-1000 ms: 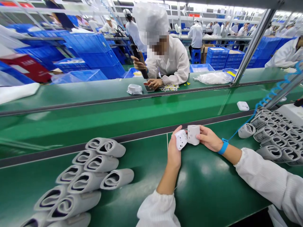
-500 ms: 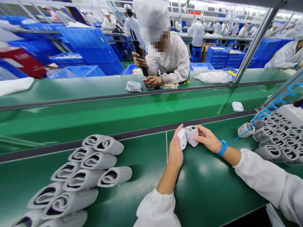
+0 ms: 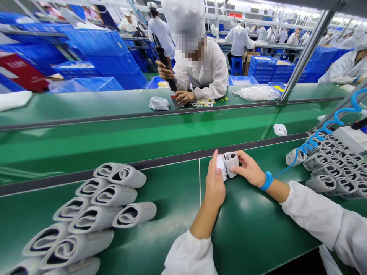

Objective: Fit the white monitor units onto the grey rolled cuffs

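Observation:
My left hand [image 3: 215, 183] is closed on a small white plastic block [image 3: 221, 168], thumb up along its side. My right hand [image 3: 250, 169] grips a rolled grey cuff [image 3: 231, 163] and presses it against that block, its open end facing me. Both are held just above the green bench [image 3: 177, 229], near its far edge. A blue wrist strap [image 3: 267, 181] with a coiled blue cord [image 3: 321, 133] sits on my right wrist.
A stack of rolled grey cuffs [image 3: 94, 214] lies at my left and several more rolls [image 3: 335, 168] at my right. A white block [image 3: 280, 129] lies on the green conveyor belt [image 3: 143, 141]. Across it, a person in white [image 3: 200, 65] works with a black tool. Blue crates stand behind.
The cuff has turned so its open end faces me and it now sits tight against the white block. Both hands drifted slightly left. The block on the belt moved left.

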Available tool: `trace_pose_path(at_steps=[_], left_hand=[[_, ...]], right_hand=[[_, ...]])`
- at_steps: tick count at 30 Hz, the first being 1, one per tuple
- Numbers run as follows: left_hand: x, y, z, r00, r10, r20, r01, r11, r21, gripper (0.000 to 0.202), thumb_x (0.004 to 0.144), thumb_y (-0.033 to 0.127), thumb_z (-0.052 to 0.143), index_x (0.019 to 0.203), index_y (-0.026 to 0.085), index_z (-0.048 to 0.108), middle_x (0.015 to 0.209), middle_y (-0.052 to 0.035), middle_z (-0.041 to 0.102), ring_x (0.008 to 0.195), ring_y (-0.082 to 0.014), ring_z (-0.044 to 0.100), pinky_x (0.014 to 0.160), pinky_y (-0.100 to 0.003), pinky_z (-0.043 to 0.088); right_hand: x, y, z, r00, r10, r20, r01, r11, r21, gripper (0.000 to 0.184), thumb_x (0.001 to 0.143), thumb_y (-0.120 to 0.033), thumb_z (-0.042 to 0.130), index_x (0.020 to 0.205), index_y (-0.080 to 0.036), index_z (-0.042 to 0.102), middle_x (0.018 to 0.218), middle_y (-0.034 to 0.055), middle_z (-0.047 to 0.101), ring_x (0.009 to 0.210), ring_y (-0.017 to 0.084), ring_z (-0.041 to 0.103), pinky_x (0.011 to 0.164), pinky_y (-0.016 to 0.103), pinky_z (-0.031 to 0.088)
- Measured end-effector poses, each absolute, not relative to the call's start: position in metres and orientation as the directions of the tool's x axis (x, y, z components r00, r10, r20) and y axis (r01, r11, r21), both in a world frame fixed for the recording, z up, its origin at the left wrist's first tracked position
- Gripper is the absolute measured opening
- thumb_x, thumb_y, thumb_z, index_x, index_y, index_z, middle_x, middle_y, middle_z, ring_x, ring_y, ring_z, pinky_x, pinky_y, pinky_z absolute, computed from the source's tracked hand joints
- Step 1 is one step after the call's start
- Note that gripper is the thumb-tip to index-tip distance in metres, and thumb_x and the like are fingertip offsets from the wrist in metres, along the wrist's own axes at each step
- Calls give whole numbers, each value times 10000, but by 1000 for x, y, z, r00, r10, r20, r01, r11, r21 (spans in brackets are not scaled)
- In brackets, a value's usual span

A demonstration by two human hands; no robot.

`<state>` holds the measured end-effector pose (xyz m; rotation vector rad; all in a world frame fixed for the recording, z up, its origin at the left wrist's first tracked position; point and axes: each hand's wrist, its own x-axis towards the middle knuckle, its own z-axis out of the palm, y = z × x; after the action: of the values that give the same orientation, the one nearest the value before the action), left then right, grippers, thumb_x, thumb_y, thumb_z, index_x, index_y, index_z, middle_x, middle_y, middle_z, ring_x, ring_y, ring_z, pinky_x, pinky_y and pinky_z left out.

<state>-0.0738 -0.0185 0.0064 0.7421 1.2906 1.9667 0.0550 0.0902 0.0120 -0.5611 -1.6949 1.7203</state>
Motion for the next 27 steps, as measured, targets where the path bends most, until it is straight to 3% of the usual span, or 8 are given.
trace_pose_path(at_steps=[6,9,12,18,22,27], left_hand=[[-76,-23,9,-613,742,273,133,-244,961,743,1073,735,531,1656,276,570,1586,-148,631,1534,-364,528,1333,-485,331],[-86,-22,8,-572,755,319,241,-217,946,742,1050,720,590,1641,272,588,1575,-155,613,1492,-373,545,1313,-511,354],[-93,-20,9,-577,751,322,307,-166,937,661,1057,647,608,1592,260,641,1424,-141,657,1352,-347,618,1244,-510,428],[-98,-13,20,-571,790,223,158,-161,974,270,964,439,761,1131,261,876,1082,-92,767,1020,-298,704,1018,-403,564],[-101,-10,20,-573,814,93,-8,-119,993,305,890,392,841,1148,235,886,1119,-104,824,1011,-307,752,975,-412,599],[-103,-9,16,-543,840,-2,-129,-81,988,327,840,374,903,1114,195,882,1044,-117,854,970,-315,796,926,-413,636]], right_hand=[[52,86,12,-699,707,113,-132,28,-991,506,879,-444,934,1281,-257,690,1242,78,757,1164,275,717,990,423,618],[51,85,10,-682,721,119,-142,29,-989,556,870,-438,938,1340,-272,692,1320,84,739,1236,284,703,1051,442,614],[51,85,5,-635,745,206,-187,110,-976,611,853,-443,951,1385,-288,694,1395,95,696,1313,294,664,1132,460,581],[56,89,1,-628,697,347,-169,313,-935,541,936,-411,875,1446,-333,712,1570,120,574,1495,326,543,1266,514,479],[60,91,5,-681,635,364,-176,341,-923,528,971,-333,823,1484,-352,699,1759,98,411,1659,335,384,1353,551,369],[63,88,12,-702,580,413,-125,471,-873,537,988,-263,752,1516,-338,689,1817,84,363,1704,331,319,1396,574,268]])
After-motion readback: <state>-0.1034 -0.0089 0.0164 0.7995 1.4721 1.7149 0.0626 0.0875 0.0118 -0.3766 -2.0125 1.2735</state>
